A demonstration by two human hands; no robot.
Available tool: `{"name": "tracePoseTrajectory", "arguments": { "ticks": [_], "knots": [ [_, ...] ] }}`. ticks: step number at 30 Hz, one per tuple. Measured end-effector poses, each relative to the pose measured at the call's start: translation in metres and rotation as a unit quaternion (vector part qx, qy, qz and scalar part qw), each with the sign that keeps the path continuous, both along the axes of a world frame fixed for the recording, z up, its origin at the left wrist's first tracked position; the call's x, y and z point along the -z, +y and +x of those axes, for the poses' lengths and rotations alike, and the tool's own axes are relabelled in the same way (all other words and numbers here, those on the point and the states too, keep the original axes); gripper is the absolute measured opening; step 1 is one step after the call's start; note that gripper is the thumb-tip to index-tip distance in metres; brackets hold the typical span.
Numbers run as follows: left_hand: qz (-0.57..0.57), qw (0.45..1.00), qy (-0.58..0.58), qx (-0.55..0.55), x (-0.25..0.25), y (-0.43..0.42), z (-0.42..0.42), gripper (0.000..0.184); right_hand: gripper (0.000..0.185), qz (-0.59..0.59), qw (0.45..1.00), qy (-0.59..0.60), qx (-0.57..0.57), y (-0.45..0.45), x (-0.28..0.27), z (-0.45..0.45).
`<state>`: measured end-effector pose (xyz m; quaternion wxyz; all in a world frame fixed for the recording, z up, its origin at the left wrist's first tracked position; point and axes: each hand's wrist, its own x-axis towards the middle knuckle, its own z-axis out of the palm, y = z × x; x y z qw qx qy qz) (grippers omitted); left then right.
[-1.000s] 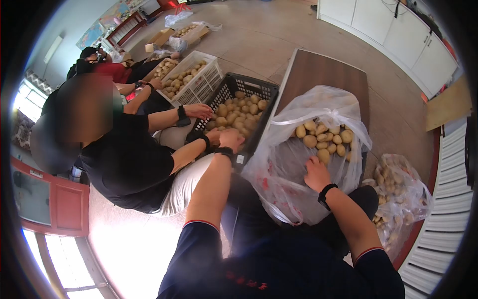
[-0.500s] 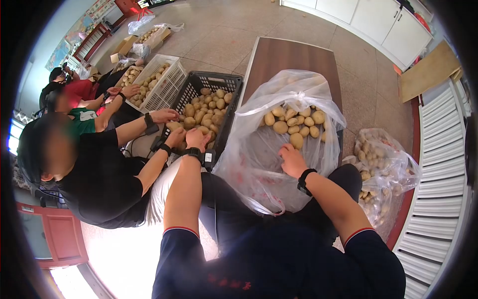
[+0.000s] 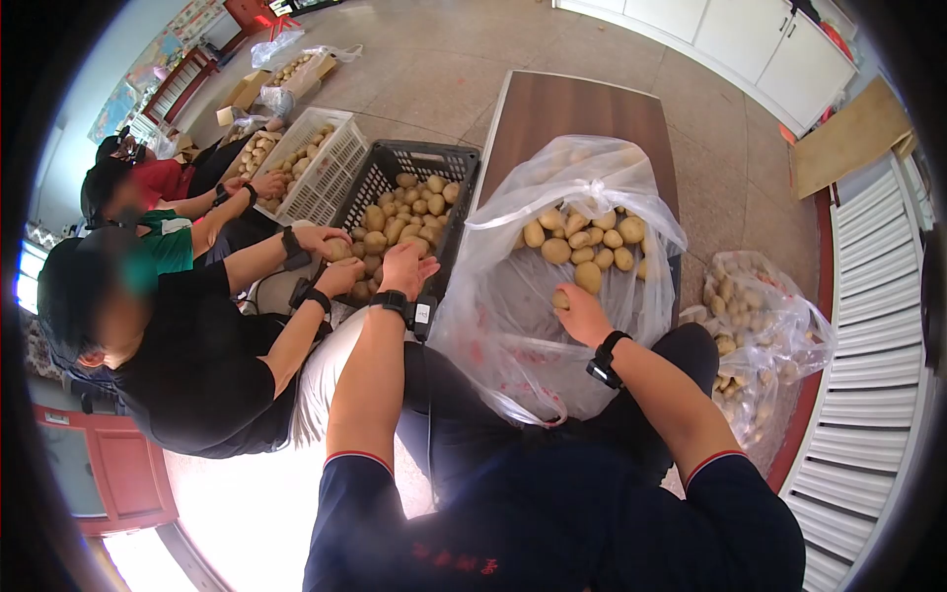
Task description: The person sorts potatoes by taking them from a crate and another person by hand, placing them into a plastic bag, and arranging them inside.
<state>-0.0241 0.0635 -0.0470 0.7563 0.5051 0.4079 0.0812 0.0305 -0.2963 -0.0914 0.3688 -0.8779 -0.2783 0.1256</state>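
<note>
My right hand (image 3: 584,318) is closed on a small potato (image 3: 561,298), held over the mouth of a clear plastic bag (image 3: 464,326). The bag lies across the near end of a brown tabletop (image 3: 582,104). Inside it, several potatoes (image 3: 582,240) lie at the far side, just beyond my fingers. My left hand (image 3: 404,271) is over the near right corner of a black crate (image 3: 464,158) of potatoes (image 3: 400,219). Its fingers are stretched out and apart, close to the potatoes; no potato shows in it, though the palm is partly hidden.
Left of me, a co-worker's hands (image 3: 333,261) are at the same crate, one near a potato. Beyond stand a white crate (image 3: 340,158) of potatoes and more people. Filled potato bags (image 3: 755,316) rest on the floor at right, near a white radiator (image 3: 858,395).
A potato now shows in my right hand, which has shifted slightly. My left hand has moved a little right and up, its fingers spreading. The co-worker's hands have moved left, away from mine.
</note>
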Motion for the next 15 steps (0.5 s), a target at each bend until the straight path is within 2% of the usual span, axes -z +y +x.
{"name": "tracePoseTrajectory", "arguments": {
  "ticks": [2,4,7,8,10,15],
  "knots": [
    [-0.001,0.999,-0.006,0.042,0.000,-0.001,0.003,0.027,0.040,0.000,1.000,-0.007,-0.001,0.003,0.000,0.000],
    [-0.002,0.996,-0.012,0.083,0.004,-0.002,0.004,0.029,0.036,0.069,0.974,0.209,0.047,0.007,0.005,0.003],
    [-0.003,0.993,0.005,0.117,-0.016,-0.023,0.005,0.031,0.035,0.135,0.958,0.244,0.060,0.013,0.002,0.002],
    [0.012,0.987,0.009,0.158,-0.019,-0.028,0.005,0.033,0.035,0.134,0.958,0.245,0.060,0.016,-0.004,0.001],
    [0.027,0.979,0.012,0.200,-0.025,-0.037,0.007,0.035,0.035,0.170,0.931,0.315,0.065,0.021,-0.018,0.001],
    [0.023,0.946,0.028,0.322,-0.032,-0.060,0.014,0.038,0.036,0.188,0.917,0.346,0.058,0.034,-0.040,-0.004]
  ]
}}
